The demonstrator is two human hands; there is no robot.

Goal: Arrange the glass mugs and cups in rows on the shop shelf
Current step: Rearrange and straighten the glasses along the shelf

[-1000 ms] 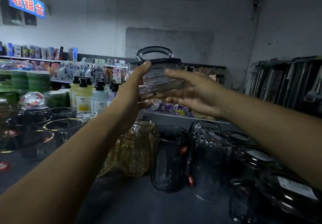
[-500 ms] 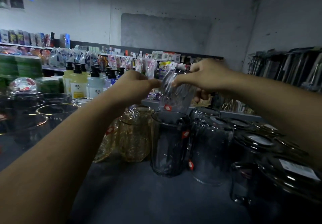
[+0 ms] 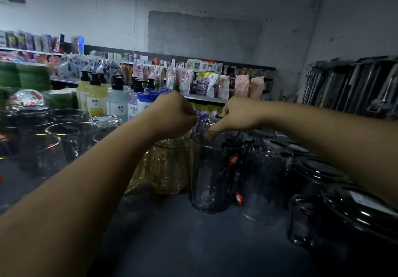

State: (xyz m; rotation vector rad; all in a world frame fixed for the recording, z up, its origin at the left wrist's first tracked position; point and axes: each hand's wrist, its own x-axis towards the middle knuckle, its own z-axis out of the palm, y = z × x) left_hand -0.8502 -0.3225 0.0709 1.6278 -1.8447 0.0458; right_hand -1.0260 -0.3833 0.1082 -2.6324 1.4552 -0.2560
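Behind our tall mug (image 3: 212, 173): clear cup (image 3: 203, 123), between both hands.
Right grip (image 3: 239, 113): pinching the cup.
Left grip (image 3: 172, 115): curled; we cannot tell.

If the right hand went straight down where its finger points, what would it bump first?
Most likely the rim of the tall dark glass, just under the right hand. Depth is unclear, so the small clear cup behind might come first.
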